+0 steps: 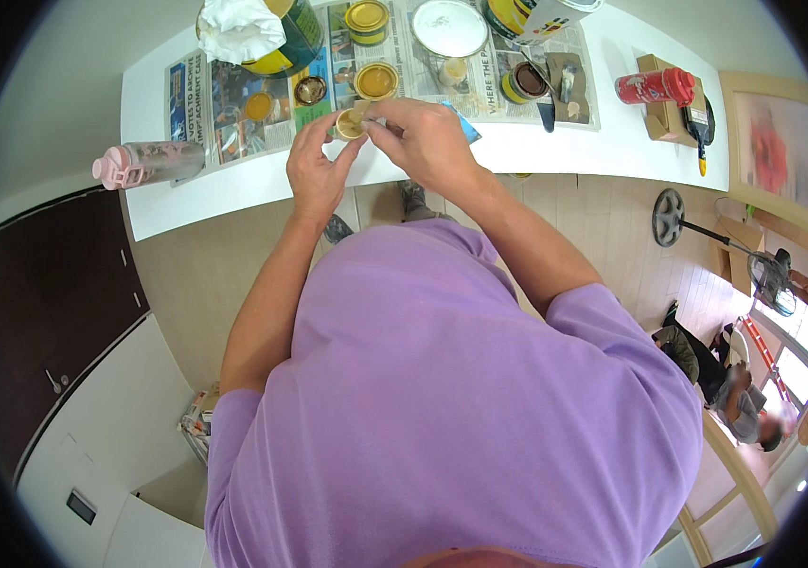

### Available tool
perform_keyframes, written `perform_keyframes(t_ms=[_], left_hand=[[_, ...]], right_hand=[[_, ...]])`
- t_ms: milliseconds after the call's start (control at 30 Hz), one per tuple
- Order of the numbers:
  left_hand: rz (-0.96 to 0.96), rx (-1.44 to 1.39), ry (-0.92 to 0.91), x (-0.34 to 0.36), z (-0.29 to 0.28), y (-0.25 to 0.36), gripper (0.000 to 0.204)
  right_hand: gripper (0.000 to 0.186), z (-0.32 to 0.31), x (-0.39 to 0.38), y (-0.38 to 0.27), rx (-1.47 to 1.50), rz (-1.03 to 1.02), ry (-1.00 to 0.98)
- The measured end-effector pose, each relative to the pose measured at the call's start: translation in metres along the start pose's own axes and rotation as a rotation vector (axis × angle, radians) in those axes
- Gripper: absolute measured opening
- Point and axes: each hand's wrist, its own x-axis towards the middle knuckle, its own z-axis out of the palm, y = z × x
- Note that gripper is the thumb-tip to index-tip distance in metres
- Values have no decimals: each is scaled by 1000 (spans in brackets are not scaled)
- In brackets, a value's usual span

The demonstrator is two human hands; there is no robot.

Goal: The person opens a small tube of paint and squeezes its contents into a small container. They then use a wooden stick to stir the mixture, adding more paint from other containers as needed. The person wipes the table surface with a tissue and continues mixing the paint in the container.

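My left hand (317, 180) grips a small round cup (350, 125) with yellowish contents between thumb and fingers, above the table's near edge. Over the cup's rim, my right hand (427, 142) is closed in a pinch; what its fingertips hold is too small to make out. Just beyond the hands stands an open tin (377, 81) with a mustard-yellow inside. A dark-stained round lid (310, 91) and a yellow disc (258, 106) lie left of it on newspaper (233, 142). Part of a blue packet (463, 123) shows beside my right hand.
Farther back are a yellow-lidded tin (367, 21), a white lid (449, 28) and large paint cans (536, 19). An open dark tin (524, 83) stands right, near a black-bladed tool (547, 115). Bottles, pink (153, 165) and red (655, 87), flank the table; a paintbrush (701, 133) overhangs its edge.
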Motion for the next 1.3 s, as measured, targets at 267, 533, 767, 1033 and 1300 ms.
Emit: perform_keyframes(t_ms=[267, 533, 767, 1033, 1300], left_hand=[[18, 4, 24, -3, 2, -7, 46], [7, 39, 33, -3, -1, -5, 47], [12, 32, 10, -2, -2, -7, 47], [11, 41, 5, -1, -3, -12, 49], [11, 48, 6, -1, -4, -15, 49]], right_hand=[[18, 1, -1, -2, -52, -2, -78], [20, 0, 2, -1, 7, 29, -61], [19, 7, 5, 4, -63, -28, -73], [19, 5, 10, 1, -49, 4, -138], [19, 5, 12, -3, 19, 41, -124]])
